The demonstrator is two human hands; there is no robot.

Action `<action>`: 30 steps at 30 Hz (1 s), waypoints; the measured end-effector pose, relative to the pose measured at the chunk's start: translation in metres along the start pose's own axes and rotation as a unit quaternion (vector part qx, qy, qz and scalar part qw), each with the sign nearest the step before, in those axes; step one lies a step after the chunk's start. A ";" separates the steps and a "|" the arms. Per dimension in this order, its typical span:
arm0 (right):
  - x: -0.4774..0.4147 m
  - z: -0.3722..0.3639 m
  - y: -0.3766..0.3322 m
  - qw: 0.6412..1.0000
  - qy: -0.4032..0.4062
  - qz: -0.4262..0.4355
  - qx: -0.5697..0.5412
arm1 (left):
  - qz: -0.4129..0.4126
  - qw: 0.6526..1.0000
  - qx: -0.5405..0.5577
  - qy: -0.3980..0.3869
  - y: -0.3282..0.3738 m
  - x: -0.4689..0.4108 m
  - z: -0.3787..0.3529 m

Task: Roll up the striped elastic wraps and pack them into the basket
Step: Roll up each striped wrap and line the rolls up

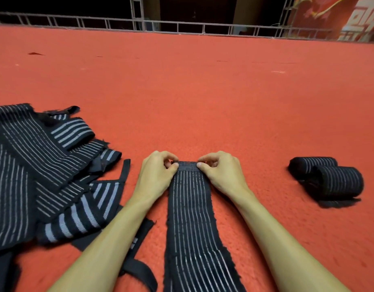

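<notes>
Unrolled wraps pile (34,165): biggest thing, on my left. Black elastic bands with thin white lengthwise stripes, some with wider grey stripes, overlapping at mixed angles. Edges are frayed.

Flat wrap (190,218): straight ahead of me, between my forearms. It lies stretched on the floor and runs from the bottom edge of view away from me. Black with many thin white stripes and fuzzy side edges. The far end is a plain black band without stripes. Can't tell if that end is already folded over.

Rolled wraps (327,180): two finished rolls to my right, well apart from the flat wrap. They lie on their sides and touch each other. Same black-and-white stripe, with a frayed loose end showing under the nearer one.

Left hand (154,173): fingers curled, thumb and fingertips pinching the left corner of the flat wrap's far end.
Right hand (221,171): same pinch on the right corner. Knuckles of both hands rest close to the floor.

Around: red carpet (203,91) under everything. Metal truss rail (181,26) along its far edge, red banner (339,17) at top right. A black strap (137,268) passes under my left forearm, just beside the flat wrap. Nothing lies over the flat wrap except my fingers at its end.
</notes>
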State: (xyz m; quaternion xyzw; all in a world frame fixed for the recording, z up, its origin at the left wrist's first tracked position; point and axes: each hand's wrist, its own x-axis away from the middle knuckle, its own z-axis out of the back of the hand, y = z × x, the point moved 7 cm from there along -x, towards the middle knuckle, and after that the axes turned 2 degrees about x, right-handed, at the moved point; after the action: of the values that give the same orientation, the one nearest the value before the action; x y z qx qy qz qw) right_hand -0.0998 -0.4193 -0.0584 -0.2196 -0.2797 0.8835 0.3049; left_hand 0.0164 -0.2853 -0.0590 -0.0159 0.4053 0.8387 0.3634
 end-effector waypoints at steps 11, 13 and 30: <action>0.031 0.026 -0.027 0.994 0.034 0.036 -0.093 | -0.082 0.992 0.088 -0.038 0.040 0.027 0.023; 0.039 0.045 -0.041 0.993 0.041 0.053 -0.097 | -0.114 0.988 0.078 -0.071 0.059 0.036 0.034; 0.128 0.178 -0.134 0.871 -0.200 0.098 -0.438 | 0.156 0.743 0.551 -0.346 0.172 0.111 0.122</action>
State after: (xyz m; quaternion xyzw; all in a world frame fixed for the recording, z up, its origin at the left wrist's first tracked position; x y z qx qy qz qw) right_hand -0.2359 -0.3107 0.1307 -0.1752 -0.6701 0.7208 0.0269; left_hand -0.1394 -0.2053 0.1023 0.5417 0.6403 0.4617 0.2886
